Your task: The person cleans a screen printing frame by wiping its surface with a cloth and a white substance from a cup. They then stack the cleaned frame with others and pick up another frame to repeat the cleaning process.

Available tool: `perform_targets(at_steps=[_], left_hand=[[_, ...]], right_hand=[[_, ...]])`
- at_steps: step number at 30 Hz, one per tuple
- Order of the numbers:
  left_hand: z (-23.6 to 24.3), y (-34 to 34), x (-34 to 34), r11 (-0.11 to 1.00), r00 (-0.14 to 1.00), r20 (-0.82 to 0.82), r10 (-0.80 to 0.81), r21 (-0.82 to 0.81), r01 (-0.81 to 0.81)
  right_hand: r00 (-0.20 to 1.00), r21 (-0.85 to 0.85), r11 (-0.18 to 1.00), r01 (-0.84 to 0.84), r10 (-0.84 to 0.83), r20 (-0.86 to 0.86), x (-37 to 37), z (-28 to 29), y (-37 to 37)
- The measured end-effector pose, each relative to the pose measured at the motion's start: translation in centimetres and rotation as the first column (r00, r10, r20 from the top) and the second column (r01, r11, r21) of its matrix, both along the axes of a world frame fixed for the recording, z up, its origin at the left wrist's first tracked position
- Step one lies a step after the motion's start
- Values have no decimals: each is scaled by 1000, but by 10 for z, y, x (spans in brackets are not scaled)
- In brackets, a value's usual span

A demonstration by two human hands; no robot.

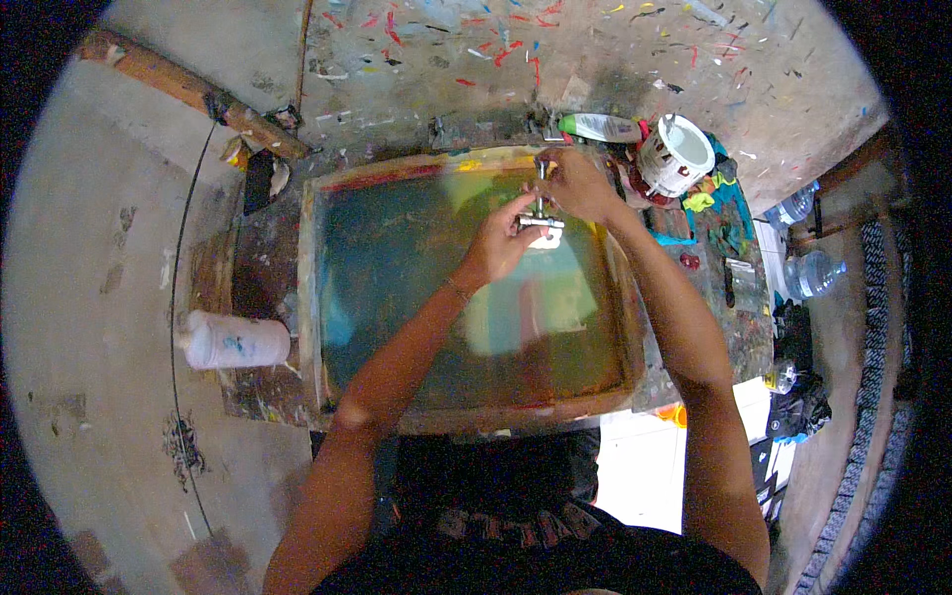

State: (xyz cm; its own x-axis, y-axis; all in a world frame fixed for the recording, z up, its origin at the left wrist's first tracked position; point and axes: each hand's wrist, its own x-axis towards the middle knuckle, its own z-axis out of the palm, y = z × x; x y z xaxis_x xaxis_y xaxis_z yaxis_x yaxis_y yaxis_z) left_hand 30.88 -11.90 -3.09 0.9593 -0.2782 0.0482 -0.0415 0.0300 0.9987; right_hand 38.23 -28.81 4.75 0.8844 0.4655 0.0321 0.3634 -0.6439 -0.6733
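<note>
Both of my hands are over the upper right part of a wood-framed printing screen (397,297) with green, blue-grey mesh. Between them is a small T-shaped metal piece (540,222), with a short crossbar and an upright shaft; its exact kind is unclear. The fingers of my left hand (496,245) close on the crossbar from the left. Bent over the shaft's upper end from the right is my right hand (578,185), its fingers gripping there. A small bright white patch (545,239) shows just below the crossbar.
A white plastic bottle (238,340) lies left of the screen. At the back right are a green-and-white bottle (602,128), a paint-stained white bucket (677,157) and coloured rags (727,193). A paint-spattered wall (446,69) rises behind; clear water bottles (811,274) are at right.
</note>
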Motion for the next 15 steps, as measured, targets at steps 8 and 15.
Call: perform_targets(at_steps=[8, 15], left_hand=[[-31, 43, 119, 884, 837, 486, 252, 237, -403], [-34, 46, 115, 620, 676, 642, 361, 376, -688]], right_hand=[[948, -182, 983, 34, 26, 316, 113, -24, 63], [944, -465, 884, -54, 197, 265, 177, -72, 92]])
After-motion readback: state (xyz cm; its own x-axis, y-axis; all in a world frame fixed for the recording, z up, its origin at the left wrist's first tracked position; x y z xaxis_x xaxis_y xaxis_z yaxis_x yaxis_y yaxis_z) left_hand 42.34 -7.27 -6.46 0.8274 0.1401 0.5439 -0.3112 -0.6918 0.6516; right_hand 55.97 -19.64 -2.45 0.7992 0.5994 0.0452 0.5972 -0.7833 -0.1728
